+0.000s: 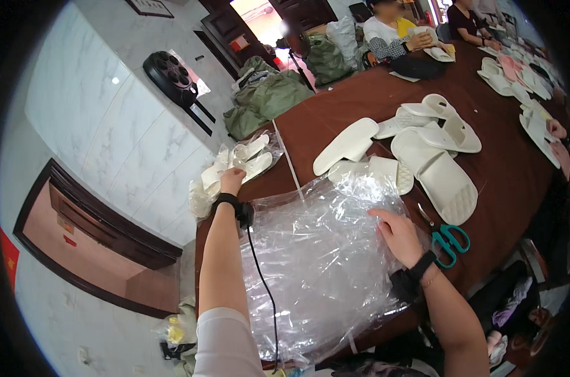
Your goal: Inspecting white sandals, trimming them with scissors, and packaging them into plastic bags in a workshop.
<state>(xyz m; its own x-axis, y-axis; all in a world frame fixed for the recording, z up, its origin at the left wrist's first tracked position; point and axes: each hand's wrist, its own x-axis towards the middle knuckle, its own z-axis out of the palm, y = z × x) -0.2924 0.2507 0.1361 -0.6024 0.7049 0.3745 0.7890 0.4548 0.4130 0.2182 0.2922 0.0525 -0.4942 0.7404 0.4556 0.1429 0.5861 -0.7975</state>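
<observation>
Left hand [231,181] stretched to the far left corner of the surface [511,169], its grip closed on a bagged pair [247,162] of white slippers at the top of a heap of such pairs; right hand [396,235] lying flat, fingers together and clamped on nothing, on the right part of a stack of clear bags [319,264] that covers the near edge of the surface; loose white slippers [432,169] just beyond the bags, towards the middle of the surface, some overlapping; green-handled scissors [449,242] just right of the right hand, near the right edge; black cable [263,283] running from the left wrist across the bags; other persons seated at the far end with more slippers; green sacks [269,94] on the floor past the far left corner.
</observation>
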